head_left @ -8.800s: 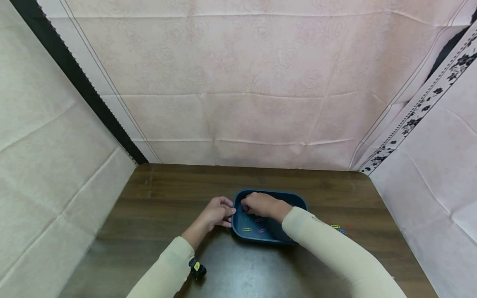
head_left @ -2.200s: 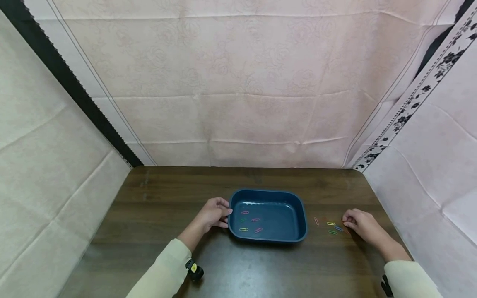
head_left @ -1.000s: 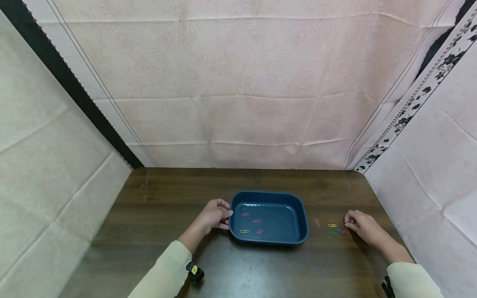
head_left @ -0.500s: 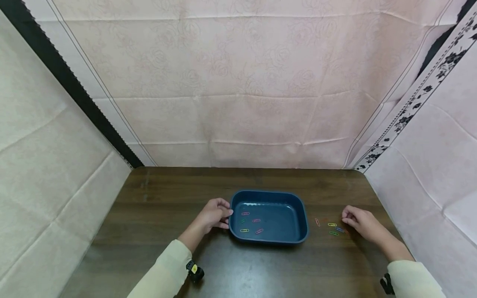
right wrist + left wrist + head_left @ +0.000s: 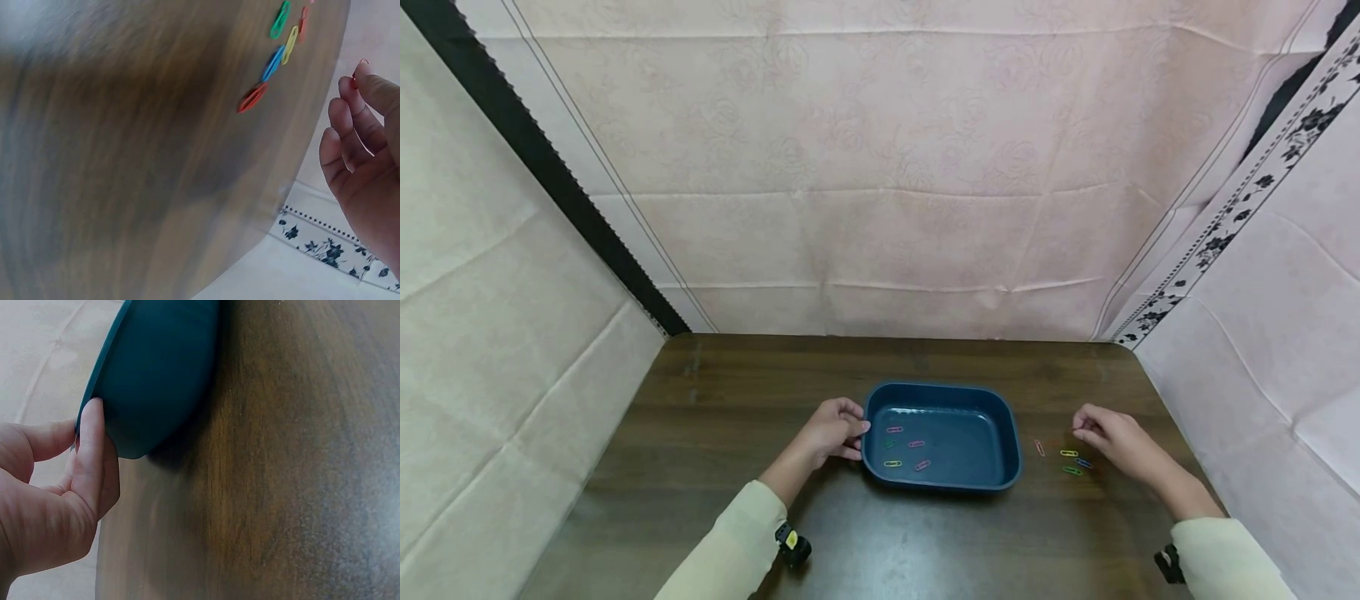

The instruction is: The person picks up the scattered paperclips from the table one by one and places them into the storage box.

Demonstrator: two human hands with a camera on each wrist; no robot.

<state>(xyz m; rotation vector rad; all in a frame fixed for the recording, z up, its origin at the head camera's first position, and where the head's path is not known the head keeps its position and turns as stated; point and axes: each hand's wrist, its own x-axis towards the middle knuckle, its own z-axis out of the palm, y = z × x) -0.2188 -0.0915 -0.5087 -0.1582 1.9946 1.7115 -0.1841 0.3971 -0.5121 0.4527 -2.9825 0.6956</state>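
Note:
My left hand (image 5: 837, 429) pinches the left rim of a blue tray (image 5: 955, 488), thumb on one side and fingers on the other, as the left wrist view shows. Several coloured paper clips lie inside at the tray's left half, among them a yellow clip (image 5: 892, 463) and a pink clip (image 5: 922, 465). Thumb and index finger of my right hand (image 5: 1112, 435) pinch a small red paper clip (image 5: 355, 80), raised over the table. Below it lie a green clip (image 5: 280, 20), a yellow clip (image 5: 289, 45), a blue clip (image 5: 273, 64) and a red clip (image 5: 252, 98).
The tray stands on a brown wooden table (image 5: 760, 367). Between tray and right hand lies a pink paper clip (image 5: 1039, 447). Pale cloth (image 5: 880, 250) hangs behind the table and on both sides. A dark wrist device (image 5: 793, 545) sits on the left sleeve.
My right hand has risen from the clips at the right and moved slightly left and away, with a red paper clip in its fingertips. The left hand stays at the tray rim.

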